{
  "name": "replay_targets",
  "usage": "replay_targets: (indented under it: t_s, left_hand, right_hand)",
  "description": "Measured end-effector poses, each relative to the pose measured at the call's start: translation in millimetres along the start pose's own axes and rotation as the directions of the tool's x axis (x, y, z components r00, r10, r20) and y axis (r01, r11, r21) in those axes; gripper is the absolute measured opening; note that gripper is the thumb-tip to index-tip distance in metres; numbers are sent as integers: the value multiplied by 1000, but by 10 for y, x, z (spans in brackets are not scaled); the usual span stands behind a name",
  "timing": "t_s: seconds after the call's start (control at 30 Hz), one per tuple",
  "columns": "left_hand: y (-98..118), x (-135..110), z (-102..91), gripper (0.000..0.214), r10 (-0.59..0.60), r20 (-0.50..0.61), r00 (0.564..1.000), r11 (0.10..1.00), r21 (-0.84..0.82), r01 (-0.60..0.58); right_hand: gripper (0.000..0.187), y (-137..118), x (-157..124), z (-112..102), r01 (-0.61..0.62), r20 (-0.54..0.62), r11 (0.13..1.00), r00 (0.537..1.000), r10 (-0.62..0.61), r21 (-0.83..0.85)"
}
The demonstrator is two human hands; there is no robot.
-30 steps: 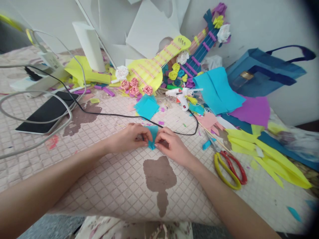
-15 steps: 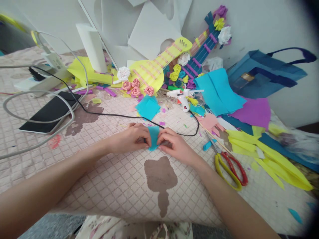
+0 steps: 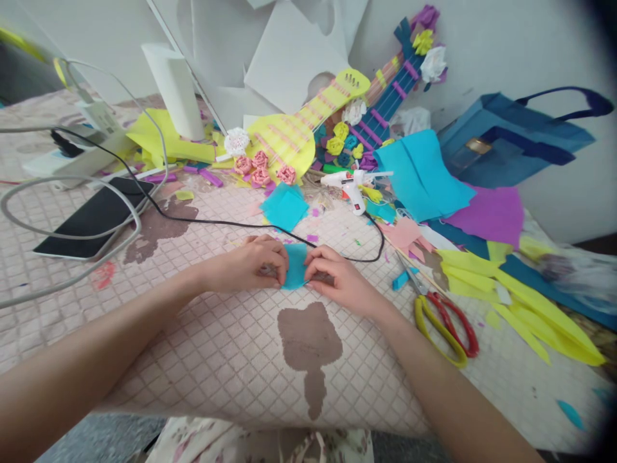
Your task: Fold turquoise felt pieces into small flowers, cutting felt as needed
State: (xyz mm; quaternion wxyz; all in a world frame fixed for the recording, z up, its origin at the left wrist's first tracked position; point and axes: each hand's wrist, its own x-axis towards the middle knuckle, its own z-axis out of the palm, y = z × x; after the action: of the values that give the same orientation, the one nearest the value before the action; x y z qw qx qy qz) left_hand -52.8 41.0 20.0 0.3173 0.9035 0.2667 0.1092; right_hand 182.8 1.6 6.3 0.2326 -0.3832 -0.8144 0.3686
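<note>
A small turquoise felt piece (image 3: 295, 265) is pinched between my two hands just above the quilted pink cloth (image 3: 231, 360). My left hand (image 3: 250, 262) grips its left edge with curled fingers. My right hand (image 3: 337, 278) grips its right edge, thumb and fingers closed on it. A black cord (image 3: 241, 224) runs across the cloth just behind my hands.
Scissors with red and yellow handles (image 3: 441, 321) lie at my right. A white glue gun (image 3: 349, 184), a turquoise felt square (image 3: 284, 206), felt sheets, a yellow paper guitar (image 3: 294, 132), a blue bag (image 3: 511, 138) stand behind. A dark phone (image 3: 91, 218) and grey cable lie left.
The felt piece has been turned and spread flatter between my fingers; it looked folded and narrower a second ago. Both hands stay in the same place.
</note>
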Motion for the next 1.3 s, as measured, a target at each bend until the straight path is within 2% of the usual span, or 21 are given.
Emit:
replay_targets:
  t_s: [0.17,0.4,0.7,0.83,1.1,1.3]
  left_hand:
    - [-8,8,34,8,15,-34,999,1000,20,-14]
    - [31,38,181,10,-64,-160,985,996,51,73]
    - [-61,9,18,5,-8,-47,999,1000,-8,8]
    - [-56,13,43,8,-13,-73,997,1000,2,13]
    - [-2,26,155,10,-71,-166,984,996,41,78]
    - [40,29,189,10,-103,-180,978,993,31,111]
  right_hand:
    - [12,3,19,5,14,-7,999,1000,-14,-41]
    - [11,-34,67,88,-4,-91,994,996,-6,-112]
    - [11,-35,22,50,-38,-72,999,997,36,-31]
    - [10,-19,8,31,-49,-62,999,997,48,-13]
    - [12,-57,52,89,-26,-99,992,995,13,-127]
    - [11,-42,30,89,-44,-93,994,995,35,-100]
